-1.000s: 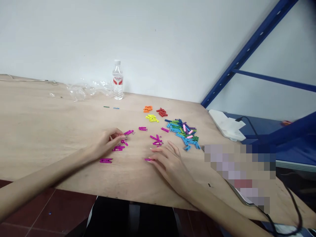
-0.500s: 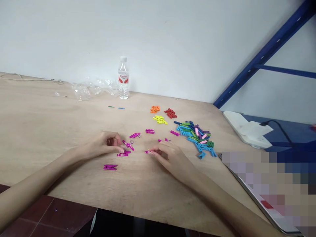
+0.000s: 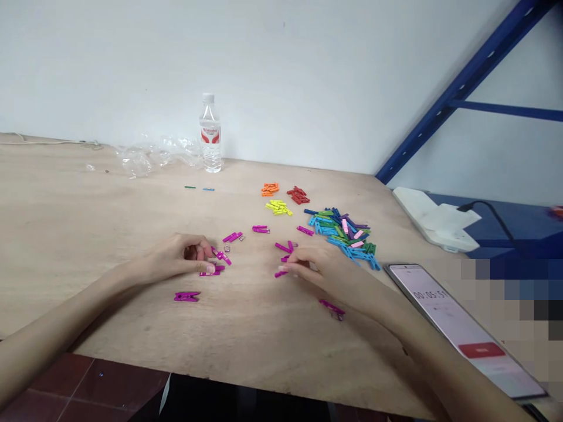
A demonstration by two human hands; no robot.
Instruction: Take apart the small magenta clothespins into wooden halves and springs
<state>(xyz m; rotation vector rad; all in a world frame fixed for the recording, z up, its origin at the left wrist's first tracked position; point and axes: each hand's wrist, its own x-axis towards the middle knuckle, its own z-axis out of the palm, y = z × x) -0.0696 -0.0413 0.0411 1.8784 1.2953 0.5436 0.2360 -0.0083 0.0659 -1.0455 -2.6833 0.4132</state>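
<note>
My left hand [image 3: 187, 256] rests on the table, fingers curled and thumb apart from them. Its thumb touches a pair of magenta clothespin halves [image 3: 215, 270], and the fingertips reach other magenta halves [image 3: 224, 257] beside a loose metal spring [image 3: 227, 248]. Between thumb and fingertips, my right hand [image 3: 323, 266] pinches a magenta clothespin half [image 3: 280, 274]. More magenta pieces [image 3: 284, 247] lie just beyond those fingertips, partly hidden. An assembled magenta clothespin [image 3: 187, 296] lies in front of my left hand. Under my right forearm is a magenta piece with a spring [image 3: 333, 309].
Orange [image 3: 270, 189], red [image 3: 299, 195] and yellow clothespins [image 3: 278, 207] form small piles. A larger mixed pile [image 3: 345, 234] lies right of them. A water bottle [image 3: 211, 135] and clear plastic wrap [image 3: 153, 155] stand behind. A phone [image 3: 440, 310] showing a timer lies at right.
My right hand has moved right, away from my left hand, carrying the magenta half. A magenta piece near my right forearm has come into view. My left hand stays in place; the view shifts slightly.
</note>
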